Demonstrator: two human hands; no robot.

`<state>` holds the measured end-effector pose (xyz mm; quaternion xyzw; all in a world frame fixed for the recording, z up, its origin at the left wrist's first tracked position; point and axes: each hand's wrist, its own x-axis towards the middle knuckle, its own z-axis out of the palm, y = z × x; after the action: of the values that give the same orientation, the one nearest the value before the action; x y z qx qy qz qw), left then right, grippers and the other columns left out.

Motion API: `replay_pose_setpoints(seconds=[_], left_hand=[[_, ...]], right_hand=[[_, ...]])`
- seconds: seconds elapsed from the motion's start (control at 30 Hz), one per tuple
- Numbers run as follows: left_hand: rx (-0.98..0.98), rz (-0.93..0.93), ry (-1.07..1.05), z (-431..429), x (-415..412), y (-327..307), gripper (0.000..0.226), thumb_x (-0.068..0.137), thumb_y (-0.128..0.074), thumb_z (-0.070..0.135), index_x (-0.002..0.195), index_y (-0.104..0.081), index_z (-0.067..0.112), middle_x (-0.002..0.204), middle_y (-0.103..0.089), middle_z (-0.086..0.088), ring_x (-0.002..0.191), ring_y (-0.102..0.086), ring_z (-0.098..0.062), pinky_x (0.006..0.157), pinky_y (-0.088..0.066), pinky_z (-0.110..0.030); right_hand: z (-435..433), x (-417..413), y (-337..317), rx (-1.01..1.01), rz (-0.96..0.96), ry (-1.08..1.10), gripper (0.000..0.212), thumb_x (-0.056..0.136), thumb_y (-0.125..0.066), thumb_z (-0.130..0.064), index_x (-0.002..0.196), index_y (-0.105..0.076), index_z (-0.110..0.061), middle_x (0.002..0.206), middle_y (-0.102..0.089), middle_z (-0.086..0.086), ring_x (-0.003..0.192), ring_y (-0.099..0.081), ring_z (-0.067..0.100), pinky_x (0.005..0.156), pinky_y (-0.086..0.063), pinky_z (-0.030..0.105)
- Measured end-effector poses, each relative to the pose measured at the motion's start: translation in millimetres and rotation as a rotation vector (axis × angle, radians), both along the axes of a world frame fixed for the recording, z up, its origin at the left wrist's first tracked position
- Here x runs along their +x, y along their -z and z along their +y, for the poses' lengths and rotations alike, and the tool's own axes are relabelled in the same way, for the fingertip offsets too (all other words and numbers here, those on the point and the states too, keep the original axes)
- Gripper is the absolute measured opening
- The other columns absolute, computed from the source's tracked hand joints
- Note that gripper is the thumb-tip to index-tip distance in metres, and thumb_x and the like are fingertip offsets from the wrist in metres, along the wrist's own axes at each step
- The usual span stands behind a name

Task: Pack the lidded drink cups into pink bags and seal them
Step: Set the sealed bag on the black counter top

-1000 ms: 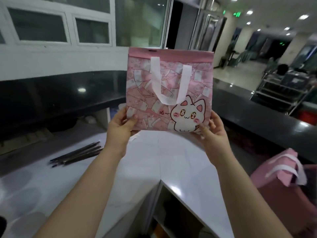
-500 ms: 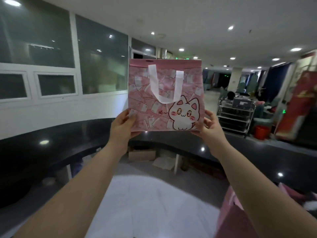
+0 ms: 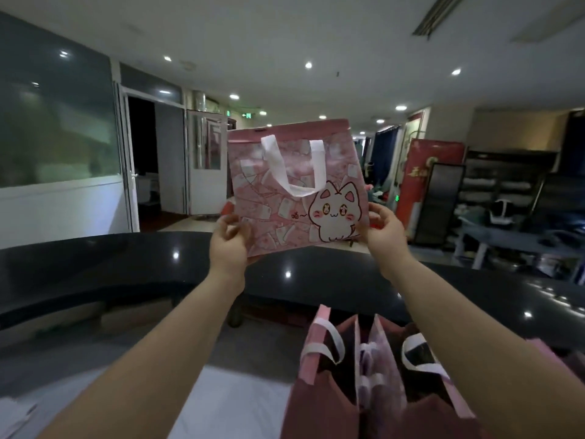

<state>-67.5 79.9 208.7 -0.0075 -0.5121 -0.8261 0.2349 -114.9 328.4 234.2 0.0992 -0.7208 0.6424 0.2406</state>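
Observation:
A flat pink bag [image 3: 278, 191] with a white cat print and a white loop handle is held upright in the air at arm's length, tilted slightly. My left hand [image 3: 228, 245] pinches its lower left corner. My right hand [image 3: 384, 229] pinches its lower right edge. Below, at the lower right, stand open pink bags [image 3: 373, 384] with white handles, partly behind my right forearm. No lidded cup shows in this view.
A curved black counter [image 3: 95, 264] runs across the middle, above a white worktop [image 3: 234, 403]. Beyond it lie a doorway, a red banner [image 3: 424, 182] and dark shelving on the right.
The view has swung right and up; the bag stays held up in both hands and now tilts a little. The open pink bags have come into sight at the lower right.

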Motion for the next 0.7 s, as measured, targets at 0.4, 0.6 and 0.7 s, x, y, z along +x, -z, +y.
replay_pose_setpoints(seconds=[0.4,0.6,0.7], left_hand=[[0.061,-0.104,-0.042,212,-126,20,0.009,0.097,-0.056,0.020,0.092,-0.055,0.027,0.107,-0.067,-0.007,0.099,-0.067,-0.025,0.085,-0.057,-0.050],[-0.060,-0.203,-0.112,314,-172,73,0.009,0.097,-0.055,0.015,0.093,-0.055,0.023,0.095,-0.061,0.003,0.091,-0.060,-0.016,0.076,-0.050,-0.024],[-0.168,-0.268,-0.049,348,-181,111,0.005,0.096,-0.057,0.014,0.094,-0.057,0.019,0.094,-0.061,0.003,0.091,-0.059,-0.017,0.074,-0.047,-0.023]], right_hand=[[183,-103,36,0.150,-0.303,-0.064,0.087,0.092,-0.059,-0.008,0.155,-0.003,-0.030,0.152,-0.037,0.004,0.136,-0.038,0.024,0.114,-0.031,0.048],[226,-145,88,0.045,-0.569,-0.118,0.085,0.095,-0.057,-0.031,0.150,0.005,-0.045,0.161,-0.011,-0.003,0.143,-0.027,0.029,0.112,-0.030,0.052],[247,-156,117,0.002,-0.660,-0.175,0.076,0.095,-0.057,-0.033,0.151,-0.007,-0.046,0.154,-0.033,-0.001,0.137,-0.038,0.028,0.104,-0.033,0.049]])
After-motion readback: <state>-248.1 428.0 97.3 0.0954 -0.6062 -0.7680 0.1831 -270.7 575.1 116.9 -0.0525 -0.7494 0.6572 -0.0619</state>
